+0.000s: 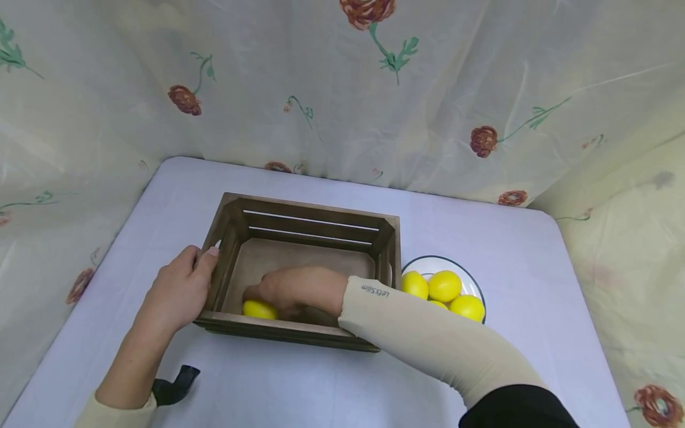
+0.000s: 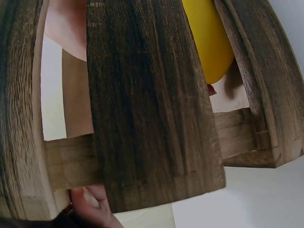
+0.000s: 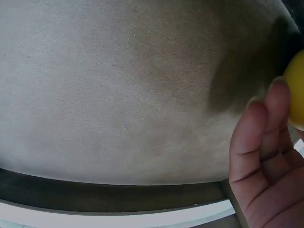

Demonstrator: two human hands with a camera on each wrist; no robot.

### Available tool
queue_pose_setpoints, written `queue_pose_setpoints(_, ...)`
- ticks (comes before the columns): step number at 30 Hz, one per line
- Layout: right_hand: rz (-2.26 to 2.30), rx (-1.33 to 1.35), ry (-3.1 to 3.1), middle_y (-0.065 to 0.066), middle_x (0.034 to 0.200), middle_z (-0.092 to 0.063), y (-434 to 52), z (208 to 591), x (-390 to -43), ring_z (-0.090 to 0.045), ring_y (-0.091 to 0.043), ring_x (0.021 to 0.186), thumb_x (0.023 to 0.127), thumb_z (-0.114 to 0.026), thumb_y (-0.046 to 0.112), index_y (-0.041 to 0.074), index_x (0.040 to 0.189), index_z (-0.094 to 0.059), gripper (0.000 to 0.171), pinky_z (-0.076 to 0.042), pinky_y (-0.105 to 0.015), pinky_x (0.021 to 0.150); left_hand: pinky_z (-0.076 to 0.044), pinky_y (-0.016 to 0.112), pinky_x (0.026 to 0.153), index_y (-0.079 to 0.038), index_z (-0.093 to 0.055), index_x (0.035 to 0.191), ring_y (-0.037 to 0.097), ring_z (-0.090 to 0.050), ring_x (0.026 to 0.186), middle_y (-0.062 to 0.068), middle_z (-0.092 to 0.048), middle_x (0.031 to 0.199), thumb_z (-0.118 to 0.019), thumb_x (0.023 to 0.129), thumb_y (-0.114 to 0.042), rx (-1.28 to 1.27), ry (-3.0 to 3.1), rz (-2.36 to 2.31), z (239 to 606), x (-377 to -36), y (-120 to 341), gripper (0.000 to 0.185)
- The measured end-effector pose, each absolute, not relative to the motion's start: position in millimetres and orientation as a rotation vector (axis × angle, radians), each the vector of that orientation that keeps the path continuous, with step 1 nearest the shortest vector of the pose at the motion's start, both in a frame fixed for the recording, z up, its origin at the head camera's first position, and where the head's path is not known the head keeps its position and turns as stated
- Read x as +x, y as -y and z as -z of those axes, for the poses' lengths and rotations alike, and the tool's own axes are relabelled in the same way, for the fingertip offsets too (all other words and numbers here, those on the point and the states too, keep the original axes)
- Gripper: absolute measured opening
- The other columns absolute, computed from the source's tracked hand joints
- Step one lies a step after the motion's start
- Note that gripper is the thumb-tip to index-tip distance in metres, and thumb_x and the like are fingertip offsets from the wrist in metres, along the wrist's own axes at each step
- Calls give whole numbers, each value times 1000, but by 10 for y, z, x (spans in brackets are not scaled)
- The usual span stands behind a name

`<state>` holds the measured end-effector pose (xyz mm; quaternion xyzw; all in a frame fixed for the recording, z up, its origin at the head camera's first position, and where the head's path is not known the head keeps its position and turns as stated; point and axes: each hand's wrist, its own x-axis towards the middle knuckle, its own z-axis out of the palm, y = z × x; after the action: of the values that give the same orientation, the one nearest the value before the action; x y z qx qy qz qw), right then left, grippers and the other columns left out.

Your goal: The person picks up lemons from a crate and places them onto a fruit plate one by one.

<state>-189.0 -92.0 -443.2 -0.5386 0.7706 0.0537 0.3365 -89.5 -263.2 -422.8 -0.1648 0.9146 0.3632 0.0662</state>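
Her right hand [image 1: 291, 291] is down inside the wooden crate [image 1: 299, 229], fingers curled over a yellow lemon [image 1: 259, 310] that sits on the crate floor in the near left corner. The left hand [image 1: 179, 291] clasps the crate's left wall, thumb over the rim. On the bench [image 1: 160, 196], a plate [image 1: 471, 279] of more lemons [image 1: 444, 285] sits just beside the crate's right side.

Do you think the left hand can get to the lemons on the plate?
Probably not easily. The left hand grips the wooden crate's left wall, and the crate and the right arm lie between it and the lemons on the plate.
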Motion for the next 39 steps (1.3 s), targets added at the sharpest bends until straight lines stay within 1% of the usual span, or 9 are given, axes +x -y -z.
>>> queue_pose_setpoints(6, -168, -1405, -2015, 1, 100, -60, 930, 4444, -1892, -58, -16, 91, 92, -77, 6, 23, 142, -52, 58, -51, -28, 87, -41, 38, 57, -1, -54, 109, 28, -51, 70, 11, -51, 78, -22, 111, -54, -503, -2756, -1086, 4222, -889, 2633, 61)
queue_pose_setpoints(13, -173, -1392, -2045, -1, 106, -60, 941, 4455, -1896, -57, -16, 94, 89, -80, 9, 21, 142, -52, 61, -51, -28, 89, -41, 38, 58, -1, -54, 110, 28, -51, 71, 11, -52, 79, -22, 111, -54, -507, -2751, -1085, 4223, -882, 2641, 62)
queue_pose_setpoints(19, -136, -1335, -2077, 0, 99, -58, 957, 4465, -1902, -57, -17, 91, 87, -82, 8, 13, 132, -52, 54, -50, -26, 84, -41, 38, 58, -1, -53, 110, 28, -52, 71, 11, -51, 79, -22, 111, -55, -509, -2752, -1087, 4228, -874, 2647, 62)
queue_pose_setpoints(21, -123, -1324, -2076, 0, 98, -57, 963, 4465, -1907, -57, -17, 91, 86, -82, 8, 12, 130, -52, 53, -49, -26, 84, -41, 38, 58, -2, -53, 110, 28, -51, 71, 11, -51, 79, -23, 111, -55, -511, -2750, -1094, 4229, -874, 2645, 61)
queue_pose_setpoints(29, -101, -1310, -2101, -1, 103, -59, 964, 4427, -1932, -57, -17, 92, 86, -81, 11, 10, 131, -52, 54, -49, -27, 84, -41, 38, 59, -2, -53, 109, 28, -52, 72, 11, -52, 80, -24, 111, -55, -506, -2753, -1095, 4215, -887, 2632, 61)
queue_pose_setpoints(36, -27, -1311, -2106, -1, 98, -60, 957, 4336, -1945, -59, -18, 90, 85, -82, 10, 7, 128, -53, 51, -49, -27, 83, -42, 38, 58, 0, -54, 110, 29, -53, 72, 12, -53, 79, -23, 111, -54, -515, -2757, -1061, 4199, -893, 2624, 63)
queue_pose_setpoints(39, -25, -1339, -2113, 0, 100, -59, 952, 4288, -1975, -58, -17, 91, 85, -84, 16, 7, 129, -53, 55, -49, -27, 83, -42, 38, 57, 0, -54, 110, 29, -53, 71, 12, -52, 78, -22, 111, -54, -517, -2759, -1054, 4196, -895, 2623, 63)
